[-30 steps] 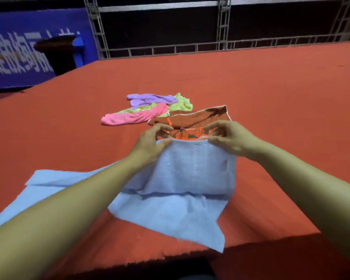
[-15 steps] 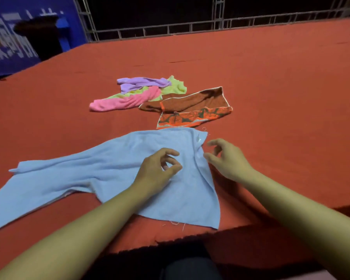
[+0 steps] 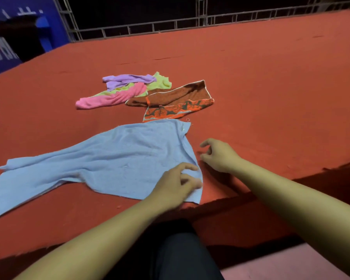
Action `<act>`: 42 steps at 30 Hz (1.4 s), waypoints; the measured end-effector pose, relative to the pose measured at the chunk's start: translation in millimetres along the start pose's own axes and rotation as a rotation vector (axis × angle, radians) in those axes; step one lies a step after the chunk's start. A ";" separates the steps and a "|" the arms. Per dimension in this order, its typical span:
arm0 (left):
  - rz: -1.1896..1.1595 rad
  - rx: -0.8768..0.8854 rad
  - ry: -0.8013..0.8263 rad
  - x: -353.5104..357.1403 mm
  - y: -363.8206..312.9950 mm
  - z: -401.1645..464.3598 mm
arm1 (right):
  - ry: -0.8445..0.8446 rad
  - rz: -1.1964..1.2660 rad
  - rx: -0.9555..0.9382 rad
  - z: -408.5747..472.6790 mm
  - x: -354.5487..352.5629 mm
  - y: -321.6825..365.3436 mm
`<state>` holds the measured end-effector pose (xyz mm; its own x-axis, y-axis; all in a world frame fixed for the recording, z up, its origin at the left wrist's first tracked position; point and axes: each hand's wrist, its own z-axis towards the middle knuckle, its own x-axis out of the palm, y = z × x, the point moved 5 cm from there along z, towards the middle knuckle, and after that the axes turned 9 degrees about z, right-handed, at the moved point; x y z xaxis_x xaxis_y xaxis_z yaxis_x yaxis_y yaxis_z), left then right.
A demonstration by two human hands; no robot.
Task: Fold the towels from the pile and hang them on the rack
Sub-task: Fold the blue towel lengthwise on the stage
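A light blue towel (image 3: 113, 158) lies spread out and rumpled on the red table (image 3: 271, 87), running from the left edge to the middle. My left hand (image 3: 176, 184) rests on its near right corner, fingers loosely curled and touching the cloth at its right edge. My right hand (image 3: 218, 155) hovers just right of the towel's edge with fingers loosely curled, holding nothing. Behind lies the pile: a pink towel (image 3: 111, 98), a purple towel (image 3: 127, 79), a yellow-green towel (image 3: 160, 82) and a brown-and-orange patterned towel (image 3: 178, 100). No rack is in view.
The table's near edge (image 3: 220, 201) runs just below my hands, with my dark-clothed leg (image 3: 180, 249) under it. A metal truss railing (image 3: 170, 25) borders the far side. A blue banner and a dark stand (image 3: 18, 37) are at the far left.
The blue towel was held up by both hands, then laid flat. Since then my left hand has slid to the towel's near right corner and my right hand has drawn slightly away.
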<state>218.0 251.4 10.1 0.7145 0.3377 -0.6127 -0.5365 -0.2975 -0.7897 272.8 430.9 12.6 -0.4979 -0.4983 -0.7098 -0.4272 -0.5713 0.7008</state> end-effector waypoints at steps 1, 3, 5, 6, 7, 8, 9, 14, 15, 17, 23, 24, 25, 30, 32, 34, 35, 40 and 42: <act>-0.085 -0.032 -0.064 -6.7 3.3 5.3 | -0.019 0.032 0.009 4.2 -4.4 0.5; -0.180 -0.083 -0.183 -24.5 6.4 18.9 | -0.043 0.098 0.012 9.2 -8.5 5.1; -0.096 -0.055 -0.266 -45.0 5.2 41.1 | -0.049 0.120 0.007 3.9 -7.3 10.2; -0.038 -0.025 -0.296 -54.4 3.8 56.0 | -0.034 0.106 0.005 -1.9 -4.6 11.4; 0.016 -0.002 -0.324 -62.7 3.1 72.8 | -0.002 0.077 0.005 -9.8 -1.1 12.5; 0.070 0.013 -0.344 -69.0 3.0 91.5 | 0.039 0.045 0.014 -18.3 2.5 12.8; 0.134 0.024 -0.355 -73.3 3.2 111.3 | 0.073 0.017 0.029 -26.6 5.0 12.2; 0.377 0.138 -0.258 -68.6 7.5 204.0 | 0.101 -0.048 0.054 -58.3 8.1 10.6; 0.435 0.158 -0.196 -63.1 9.9 216.8 | 0.093 -0.041 0.041 -62.5 8.5 11.6; 0.573 0.169 -0.084 -52.0 16.8 235.3 | 0.075 0.002 0.024 -67.8 9.7 12.0; 0.645 0.166 -0.018 -49.9 22.1 258.9 | 0.055 0.091 0.035 -72.8 13.5 9.8; 0.663 0.155 -0.018 -52.5 22.8 262.6 | 0.055 0.110 0.043 -72.4 12.2 8.6; 0.661 0.144 -0.028 -55.2 23.0 265.3 | 0.053 0.132 0.049 -71.8 9.9 7.7; 0.514 0.165 -0.197 -62.4 17.5 274.5 | 0.018 0.255 0.068 -72.3 -8.1 2.3; 0.447 0.202 -0.288 -61.2 10.1 278.5 | -0.027 0.251 0.065 -71.7 -16.0 -1.5; 0.434 0.262 -0.380 -58.1 -1.4 282.9 | -0.067 0.291 0.092 -70.6 -24.7 -7.7; 0.404 0.285 -0.397 -55.1 -6.1 286.5 | -0.083 0.328 0.117 -69.6 -30.2 -12.0; 0.310 0.285 -0.398 -36.4 -18.4 313.0 | -0.157 0.425 0.229 -59.8 -70.1 -41.2; 0.279 0.274 -0.405 -28.3 -22.3 324.9 | -0.188 0.407 0.262 -52.6 -87.7 -56.5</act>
<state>63.8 538.6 34.8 0.3281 0.6117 -0.7199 -0.8160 -0.2004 -0.5422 380.3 472.6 31.6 -0.7796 -0.5068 -0.3679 -0.3336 -0.1611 0.9288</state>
